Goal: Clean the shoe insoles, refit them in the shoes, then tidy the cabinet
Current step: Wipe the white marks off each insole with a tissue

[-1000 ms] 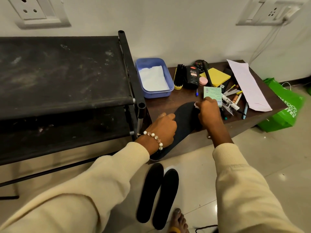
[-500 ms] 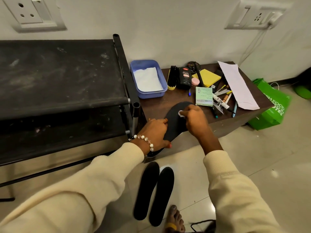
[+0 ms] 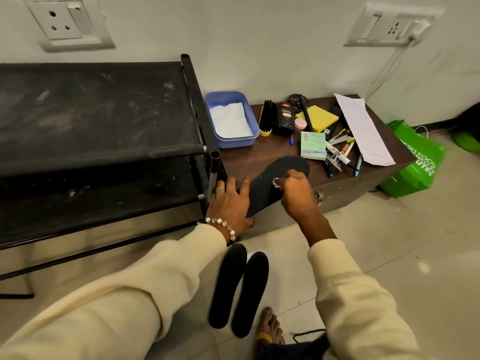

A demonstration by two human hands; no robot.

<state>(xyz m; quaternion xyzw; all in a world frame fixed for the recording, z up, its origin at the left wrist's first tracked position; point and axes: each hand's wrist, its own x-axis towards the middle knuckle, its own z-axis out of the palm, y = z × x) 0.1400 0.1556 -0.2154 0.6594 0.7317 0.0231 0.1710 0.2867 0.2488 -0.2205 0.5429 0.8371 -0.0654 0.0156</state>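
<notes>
At centre frame the right hand (image 3: 294,192) has its fingers curled, pinching a small white wad (image 3: 277,182) against a black insole (image 3: 275,181). The left hand (image 3: 232,203) lies just left of it, fingers spread and fairly straight, pressing down the insole's near half, with the thumb tucked under the edge. A bead bracelet (image 3: 223,226) circles that wrist; both sleeves are cream knit.

The insole is flat, matte and foot-shaped. Its toe end rests on a dark brown wooden box (image 3: 348,188), and its heel end overhangs the box's front edge between the two hands. Below the hands, at lower centre, two more black insoles (image 3: 239,289) lie side by side on the glossy pale tile floor (image 3: 402,255).

Further up the box top sit a blue plastic tub (image 3: 228,141) lined with white tissue, a black bottle (image 3: 285,120), a yellow pad (image 3: 320,118), a green carton (image 3: 313,149), scattered pens and a white paper strip (image 3: 363,128). A dusty black fabric rack (image 3: 91,113) fills the left, and a green bag (image 3: 415,162) stands at right.
</notes>
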